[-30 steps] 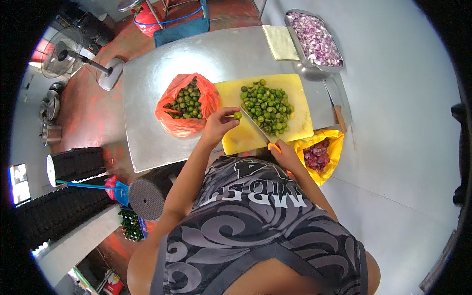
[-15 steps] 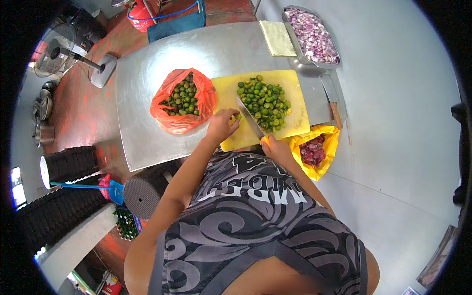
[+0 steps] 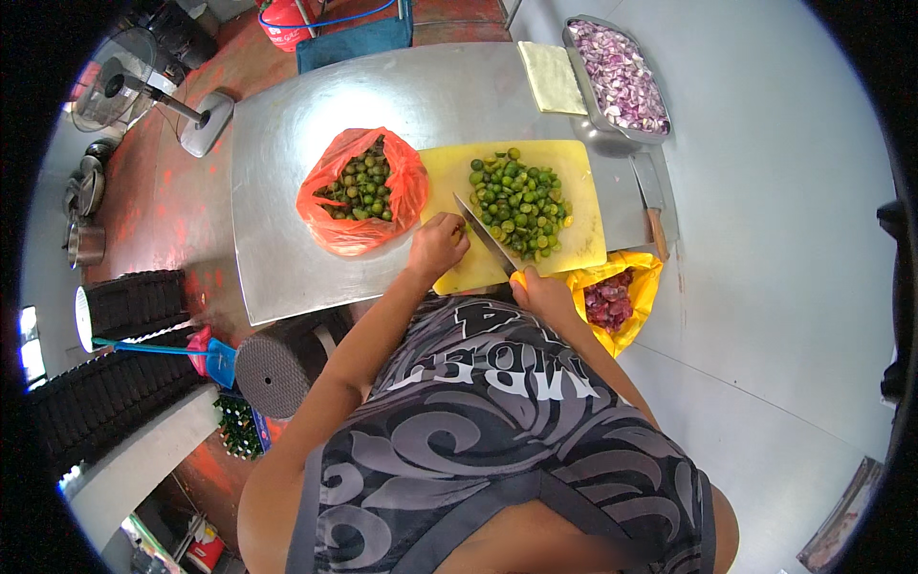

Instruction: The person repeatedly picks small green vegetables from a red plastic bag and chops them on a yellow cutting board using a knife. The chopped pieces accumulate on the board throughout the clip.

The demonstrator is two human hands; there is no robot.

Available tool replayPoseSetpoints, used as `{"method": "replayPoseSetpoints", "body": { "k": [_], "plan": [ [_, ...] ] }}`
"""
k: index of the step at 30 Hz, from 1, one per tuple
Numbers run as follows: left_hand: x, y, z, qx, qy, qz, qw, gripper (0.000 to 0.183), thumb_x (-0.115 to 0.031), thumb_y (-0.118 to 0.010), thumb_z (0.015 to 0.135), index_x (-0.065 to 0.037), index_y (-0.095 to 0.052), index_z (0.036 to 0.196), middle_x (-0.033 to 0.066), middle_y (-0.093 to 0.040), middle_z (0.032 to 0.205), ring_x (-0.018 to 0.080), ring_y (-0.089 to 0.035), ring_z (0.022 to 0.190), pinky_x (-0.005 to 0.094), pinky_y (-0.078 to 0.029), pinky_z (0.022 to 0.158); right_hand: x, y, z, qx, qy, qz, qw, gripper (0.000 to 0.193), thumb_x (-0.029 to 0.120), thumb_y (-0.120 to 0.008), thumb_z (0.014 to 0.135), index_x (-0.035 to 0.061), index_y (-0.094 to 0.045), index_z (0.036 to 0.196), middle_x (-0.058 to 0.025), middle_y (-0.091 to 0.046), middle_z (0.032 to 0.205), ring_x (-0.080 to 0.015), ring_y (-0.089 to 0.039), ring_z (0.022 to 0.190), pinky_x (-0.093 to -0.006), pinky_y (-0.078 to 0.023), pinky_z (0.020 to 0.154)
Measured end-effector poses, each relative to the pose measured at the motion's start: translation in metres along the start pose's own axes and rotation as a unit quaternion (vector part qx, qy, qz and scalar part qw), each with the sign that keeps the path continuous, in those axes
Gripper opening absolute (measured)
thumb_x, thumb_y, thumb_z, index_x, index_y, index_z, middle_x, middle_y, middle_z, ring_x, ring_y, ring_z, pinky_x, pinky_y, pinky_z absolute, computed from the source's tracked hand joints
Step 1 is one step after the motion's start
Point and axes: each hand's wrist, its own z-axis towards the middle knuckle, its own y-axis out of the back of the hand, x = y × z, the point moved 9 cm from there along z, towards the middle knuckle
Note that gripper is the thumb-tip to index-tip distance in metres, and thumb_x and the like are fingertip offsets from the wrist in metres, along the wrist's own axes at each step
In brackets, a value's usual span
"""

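My right hand point(image 3: 546, 294) grips the orange handle of a kitchen knife point(image 3: 485, 233). The blade slants up and left over a yellow cutting board point(image 3: 446, 170), just right of my left fingers. My left hand point(image 3: 438, 243) is closed at the board's left part, fingers curled round a small green lime that they mostly hide. Right of the blade lies a heap of cut small limes point(image 3: 521, 203). Whole limes point(image 3: 361, 187) fill an open orange-red plastic bag point(image 3: 320, 228) left of the board.
A steel table point(image 3: 273, 230) bears everything. At its right stand a metal tray point(image 3: 612, 140) of chopped purple onions, a folded cloth point(image 3: 552, 77) and a wooden-handled cleaver point(image 3: 652, 196). A yellow bag point(image 3: 649, 277) with dark red pieces sits by my right arm. A stool point(image 3: 274, 377) is at lower left.
The view has shifted slightly. Relative to the board, the knife has moved left toward my left fingers, which have curled further, and the lime in them shows less.
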Motion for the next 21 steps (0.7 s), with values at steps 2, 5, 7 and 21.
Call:
{"method": "replayPoseSetpoints", "body": {
  "k": [2,5,7,21],
  "plan": [
    [0.000,0.000,0.000,0.001,-0.003,0.000,1.000,0.020,-0.008,-0.073,0.078,-0.002,-0.068,0.096,0.0143,-0.069,0.088,0.0318,-0.070,0.078,0.0404,-0.058,0.072,-0.002,-0.002,-0.001,0.003,0.002,-0.002,1.000,0.039,0.042,-0.052,0.100,0.0034,-0.054,0.100,-0.0241,-0.068,0.070,-0.0450,-0.068,0.065,-0.0579,-0.054,0.059],
    [0.001,0.000,0.000,0.000,-0.013,-0.003,1.000,0.020,-0.009,-0.074,0.078,-0.003,-0.068,0.096,0.0132,-0.069,0.088,0.0313,-0.070,0.078,0.0402,-0.058,0.071,-0.002,-0.006,0.004,-0.001,0.018,0.013,1.000,0.038,0.041,-0.051,0.101,0.0026,-0.055,0.100,-0.0251,-0.068,0.072,-0.0454,-0.068,0.068,-0.0587,-0.053,0.061],
    [0.002,-0.003,0.000,0.007,-0.019,0.004,1.000,0.022,-0.009,-0.074,0.077,-0.003,-0.067,0.097,0.0123,-0.069,0.087,0.0310,-0.070,0.078,0.0401,-0.057,0.070,0.002,-0.007,0.013,-0.015,0.031,0.056,0.998,0.038,0.039,-0.051,0.101,0.0016,-0.056,0.101,-0.0262,-0.068,0.075,-0.0464,-0.068,0.071,-0.0593,-0.053,0.065],
    [-0.004,-0.001,-0.001,0.023,-0.054,0.016,0.998,0.021,-0.009,-0.074,0.078,-0.004,-0.067,0.098,0.0120,-0.069,0.089,0.0316,-0.069,0.079,0.0407,-0.057,0.070,0.037,-0.013,0.097,-0.057,0.013,0.124,0.991,0.037,0.034,-0.054,0.098,-0.0024,-0.057,0.098,-0.0308,-0.066,0.077,-0.0509,-0.065,0.075,-0.0598,-0.051,0.069]
  ]
}}
